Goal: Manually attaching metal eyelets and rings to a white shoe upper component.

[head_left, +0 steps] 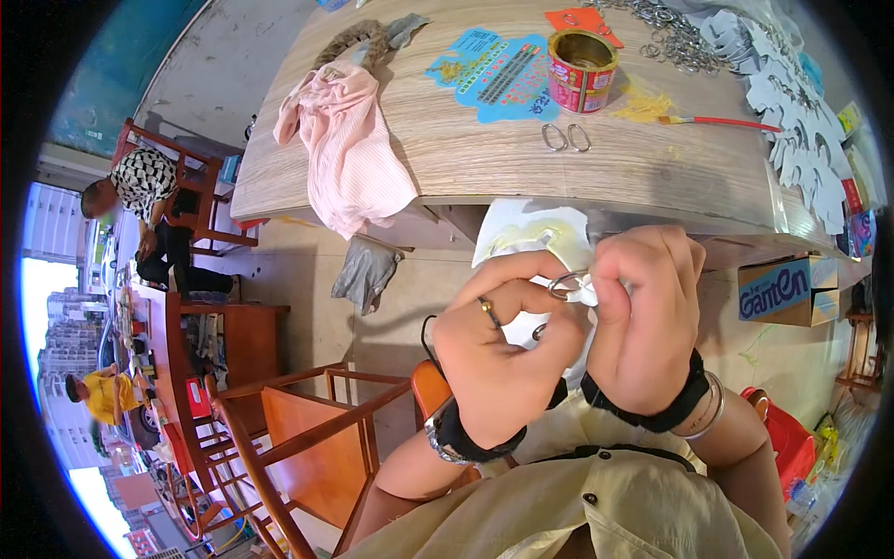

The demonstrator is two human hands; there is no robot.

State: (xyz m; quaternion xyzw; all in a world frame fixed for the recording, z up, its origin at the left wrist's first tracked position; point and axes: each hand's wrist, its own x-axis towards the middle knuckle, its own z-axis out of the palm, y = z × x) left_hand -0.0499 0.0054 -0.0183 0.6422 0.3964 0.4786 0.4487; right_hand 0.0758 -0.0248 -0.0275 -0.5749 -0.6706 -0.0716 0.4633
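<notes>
In the head view, two hands, left [503, 363] and right [649, 317], pinch one metal ring [562, 285] in narrowed fingers, just off the counter [466, 163]'s edge. On it are one tin [582, 79]; one red-handled brush [717, 122]; two rings [565, 142] beside each other.

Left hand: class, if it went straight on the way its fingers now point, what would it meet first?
Beyond the metal ring at its fingertips, the left hand would probably meet the right hand first; how deep the gap runs is hard to judge.
</notes>
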